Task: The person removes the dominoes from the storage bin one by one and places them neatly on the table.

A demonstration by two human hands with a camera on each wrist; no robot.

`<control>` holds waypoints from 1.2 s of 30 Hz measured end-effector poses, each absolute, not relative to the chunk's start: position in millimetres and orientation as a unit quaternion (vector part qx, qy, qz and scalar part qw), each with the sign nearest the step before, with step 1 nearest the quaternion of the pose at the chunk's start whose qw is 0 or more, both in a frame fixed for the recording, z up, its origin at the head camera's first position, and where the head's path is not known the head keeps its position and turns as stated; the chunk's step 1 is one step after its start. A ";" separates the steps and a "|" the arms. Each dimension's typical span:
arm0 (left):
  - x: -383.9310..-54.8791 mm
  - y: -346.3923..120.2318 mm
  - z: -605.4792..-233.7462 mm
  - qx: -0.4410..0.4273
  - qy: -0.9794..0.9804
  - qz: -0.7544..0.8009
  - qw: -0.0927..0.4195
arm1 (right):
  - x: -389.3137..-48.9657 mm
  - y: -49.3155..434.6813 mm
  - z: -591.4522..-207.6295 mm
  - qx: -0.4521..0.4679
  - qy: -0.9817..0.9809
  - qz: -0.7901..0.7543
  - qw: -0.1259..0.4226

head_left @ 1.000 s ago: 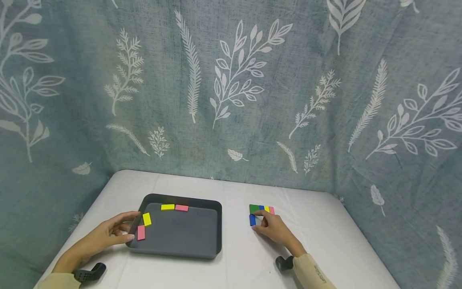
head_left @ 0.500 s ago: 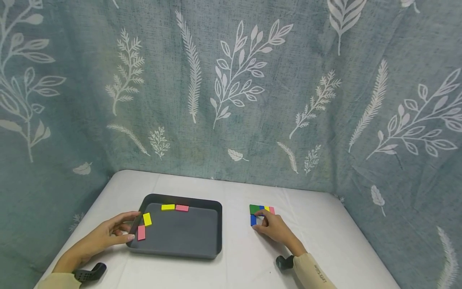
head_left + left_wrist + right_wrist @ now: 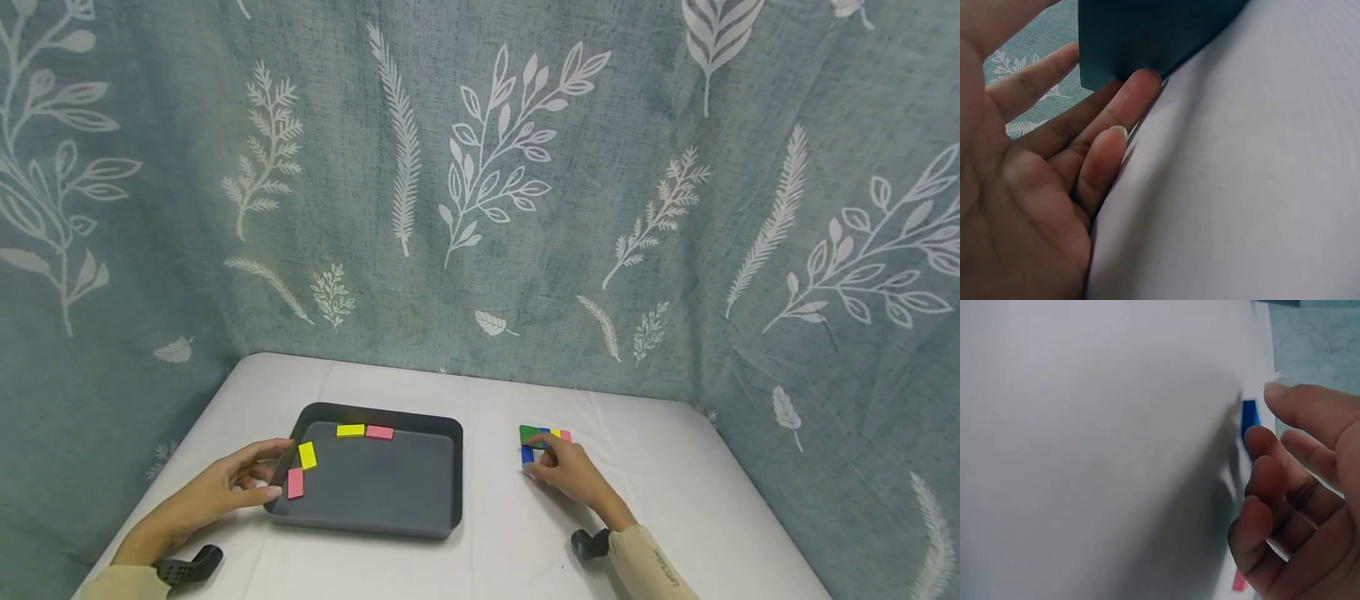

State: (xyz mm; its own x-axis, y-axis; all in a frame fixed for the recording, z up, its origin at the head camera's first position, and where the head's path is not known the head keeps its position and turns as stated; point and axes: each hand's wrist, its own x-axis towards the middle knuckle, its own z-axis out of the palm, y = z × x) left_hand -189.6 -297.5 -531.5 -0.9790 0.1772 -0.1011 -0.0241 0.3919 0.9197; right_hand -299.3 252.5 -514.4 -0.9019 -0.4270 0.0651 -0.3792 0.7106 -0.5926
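Note:
My left hand (image 3: 217,492) rests at the left end of a dark grey tray (image 3: 420,527), index fingertip and thumb against its wall, fingers spread. In the left wrist view, fingertips lie along the tray's outer wall (image 3: 1141,37). A small flat blue block (image 3: 527,456) lies between the thumb and index finger of my right hand (image 3: 570,475), which pinches it at its two ends, low over the table. Just behind it is a green block (image 3: 529,434). Blue, yellow (image 3: 555,432) and pink (image 3: 566,436) blocks line up beside the green one, partly covered by the hand.
Inside the tray, a yellow block (image 3: 350,431) and a pink block (image 3: 379,433) lie along the back wall. Another yellow block (image 3: 307,456) and pink block (image 3: 296,483) lie by its left side. A patterned curtain (image 3: 480,208) surrounds the white-covered table (image 3: 510,550).
The right thumb and index finger have shifted the blue block slightly, close below the green block. The left hand and tray hold their place.

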 end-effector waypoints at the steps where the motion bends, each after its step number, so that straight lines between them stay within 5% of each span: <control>1: -189.7 -297.6 -531.5 0.045 0.829 0.549 0.093 | -299.8 250.3 -513.4 -0.221 0.922 -0.316 0.040; 36: -191.7 -306.6 -536.6 0.085 0.819 0.561 0.087 | -310.5 117.1 -477.7 -0.343 0.876 -0.334 0.052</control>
